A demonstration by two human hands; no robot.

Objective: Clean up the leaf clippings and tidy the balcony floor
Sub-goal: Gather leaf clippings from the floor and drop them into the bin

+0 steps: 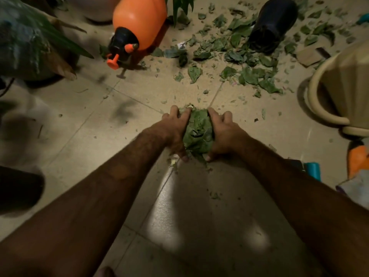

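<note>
A heap of green leaf clippings point(197, 132) lies on the tiled floor point(99, 124) at the middle of the view. My left hand point(172, 132) presses against its left side and my right hand point(223, 132) against its right side, so the heap is squeezed between my palms. The fingers of both hands point away from me and the thumbs curl under the near edge. Many more loose leaf clippings point(235, 54) are scattered over the floor farther off, toward the upper right. Small crumbs lie around the heap.
An orange pressure sprayer point(137, 23) lies on its side at the upper left. A black pot point(273, 25) lies tipped over among the far clippings. A beige planter point(339, 90) stands at the right. Plant leaves point(30, 37) fill the upper left. A teal object point(313, 170) lies beside my right forearm.
</note>
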